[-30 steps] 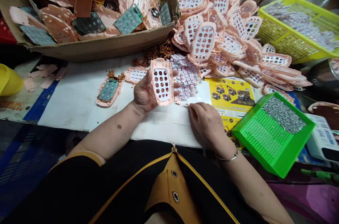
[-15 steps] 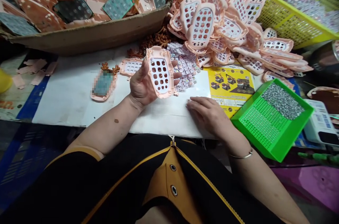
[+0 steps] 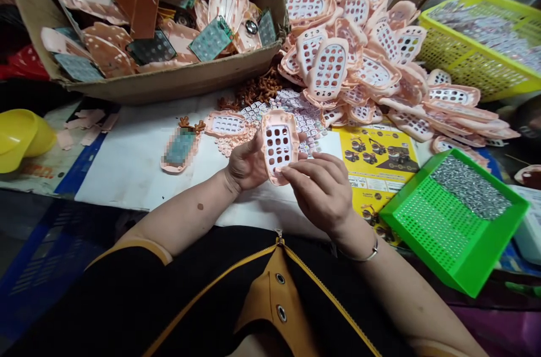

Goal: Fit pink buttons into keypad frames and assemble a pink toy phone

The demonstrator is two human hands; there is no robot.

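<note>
My left hand [image 3: 249,165] holds a pink plastic toy phone shell [image 3: 278,137], its inner side facing me, with a white panel full of square holes. Over the lower end of this shell, the fingertips of my right hand [image 3: 323,188] are pinched together; whatever small piece they hold is hard to make out. Behind my hands lie a heap of small printed key pieces [image 3: 306,115] and a few small pink parts [image 3: 228,147]. Left of them rests another pink shell [image 3: 226,123]. Farther left is a shell with a blurred green board [image 3: 180,146] and brown antler-like parts on top.
A cardboard box [image 3: 177,72] of shells and circuit boards stands at the back left. Piled shells [image 3: 329,70] fill the back middle. On the right are a yellow basket [image 3: 460,53], a green tray [image 3: 456,267] with metal screws, and a yellow printed sheet [image 3: 376,148].
My right hand has lifted from the table and moved left to the shell's lower end, fingers now pinched. The shell stays in my left hand. The whole view has shifted.
</note>
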